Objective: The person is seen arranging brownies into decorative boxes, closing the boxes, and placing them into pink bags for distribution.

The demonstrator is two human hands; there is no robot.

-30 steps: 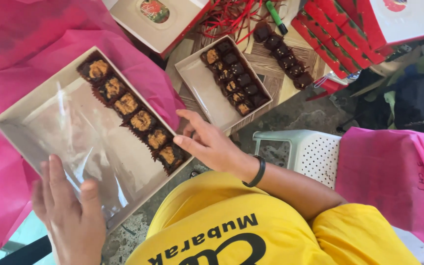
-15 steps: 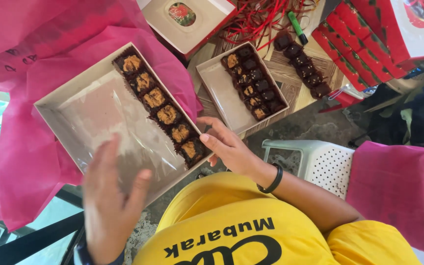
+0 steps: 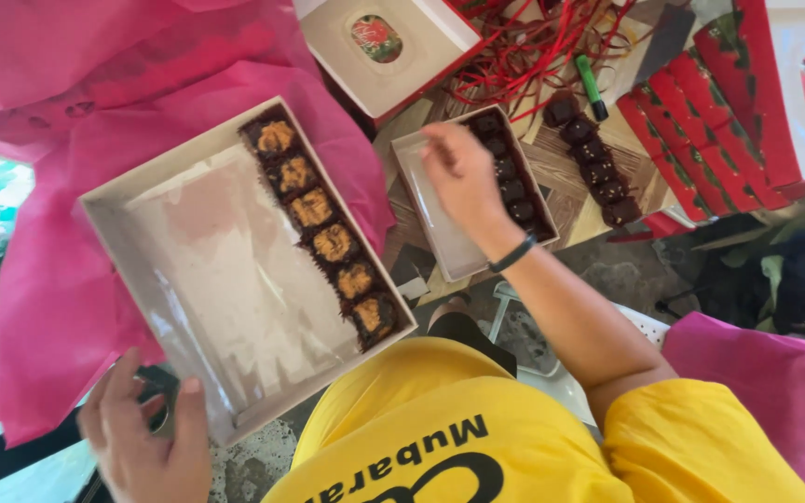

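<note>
A large pale box (image 3: 114, 233) lies tilted on pink tissue paper (image 3: 48, 112). It has a clear plastic liner (image 3: 235, 289) and one row of nut-topped chocolates in dark paper cups (image 3: 328, 237) along its right side. My left hand (image 3: 142, 438) is at the box's near corner, fingers apart, with nothing visibly gripped. My right hand (image 3: 463, 172), with a black wristband, reaches into a smaller pale box (image 3: 440, 237). Its fingers are bunched over the dark chocolates (image 3: 514, 191) there. Whether it holds one is hidden.
Another row of dark chocolates (image 3: 593, 172) lies on the wooden table beside a green marker (image 3: 592, 86) and tangled red ribbons (image 3: 524, 47). A white windowed lid (image 3: 388, 47) and red boxes (image 3: 701, 140) sit at the back. A white plastic stool (image 3: 645, 326) stands below.
My right hand left the large box's near edge and moved up into the smaller box. My left hand slid off the plastic liner down to the box's near corner.
</note>
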